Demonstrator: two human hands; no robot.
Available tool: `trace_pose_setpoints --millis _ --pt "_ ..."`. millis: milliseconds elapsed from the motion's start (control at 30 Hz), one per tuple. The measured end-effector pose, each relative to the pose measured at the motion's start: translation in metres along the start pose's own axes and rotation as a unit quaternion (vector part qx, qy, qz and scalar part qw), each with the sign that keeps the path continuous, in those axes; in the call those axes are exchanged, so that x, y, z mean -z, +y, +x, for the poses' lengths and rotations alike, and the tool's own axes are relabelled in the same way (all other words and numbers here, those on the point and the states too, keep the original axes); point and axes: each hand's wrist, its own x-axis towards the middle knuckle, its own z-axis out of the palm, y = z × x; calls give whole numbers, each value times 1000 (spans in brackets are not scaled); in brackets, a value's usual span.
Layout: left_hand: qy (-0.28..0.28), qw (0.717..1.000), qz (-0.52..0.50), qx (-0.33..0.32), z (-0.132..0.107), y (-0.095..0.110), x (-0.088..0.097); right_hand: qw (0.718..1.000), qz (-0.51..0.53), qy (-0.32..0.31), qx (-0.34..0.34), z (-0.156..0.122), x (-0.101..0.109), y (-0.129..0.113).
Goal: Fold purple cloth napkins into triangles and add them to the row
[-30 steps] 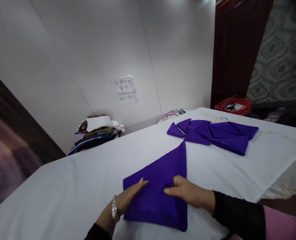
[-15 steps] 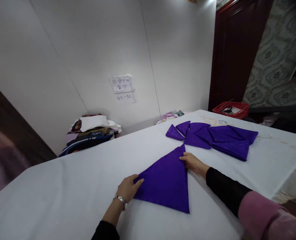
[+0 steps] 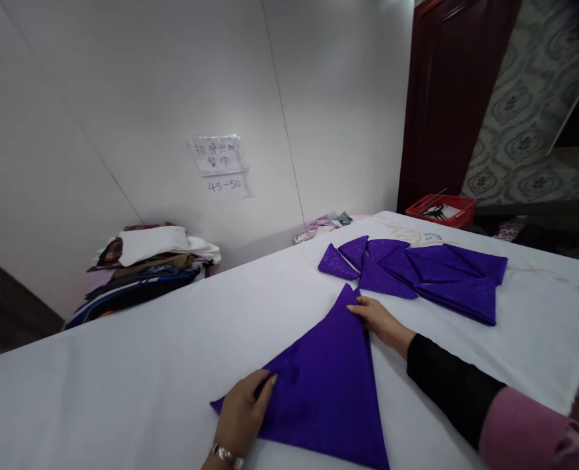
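A purple cloth napkin (image 3: 318, 382), folded into a triangle, lies in front of me with its top point slightly raised. My left hand (image 3: 243, 411), with a metal watch or bracelet on the wrist, pinches its left edge between thumb and fingers. Near the top point, my right hand (image 3: 380, 320) grips the right edge, its fingertips partly tucked behind the fabric. Just beyond that hand lie several folded purple napkins (image 3: 387, 281), some as small triangles. A larger folded purple piece (image 3: 460, 297) is at their right end.
A white cloth covers the table (image 3: 137, 385). Stacked folded clothes (image 3: 147, 261) stand at the left behind its far edge, with a pinkish cloth heap (image 3: 318, 227) further right. A red basket (image 3: 458, 210) holding black scissors is at the far right. A handwritten sign (image 3: 220, 163) hangs on the wall.
My left hand has drawn the napkin's left edge down toward me, and a corner now sticks out left of it. The top point has lifted and bent. My view has shifted slightly right.
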Motion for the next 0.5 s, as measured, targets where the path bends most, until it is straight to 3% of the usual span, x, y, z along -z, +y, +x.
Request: trace_pose_setpoints --millis 267,500 --pt "13 999 31 24 -2 -13 -4 986 -142 53 73 18 19 10" --pt "16 994 58 90 -1 -13 5 914 -357 117 152 27 35 8"
